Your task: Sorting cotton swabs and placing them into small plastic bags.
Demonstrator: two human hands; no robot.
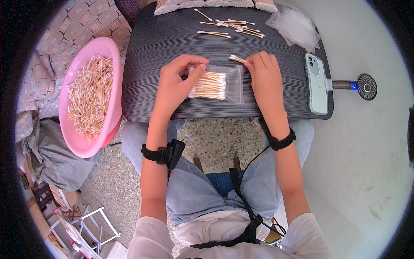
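Cotton swabs (208, 84) | wht-tipped, tan-stemmed | packed horiz. in clr plastic bag (234, 86)

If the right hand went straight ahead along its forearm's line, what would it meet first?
Probably the loose cotton swabs farther up the black table, though the right hand might pass over them; its height is unclear.

Black table (146, 80): swab bag (209, 85), loose swabs (239, 24), phone (318, 88).

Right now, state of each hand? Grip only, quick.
Left hand: curled at the left end of the clear bag; can't tell if grip is closed.
Right hand: closed, pinching a few cotton swabs.
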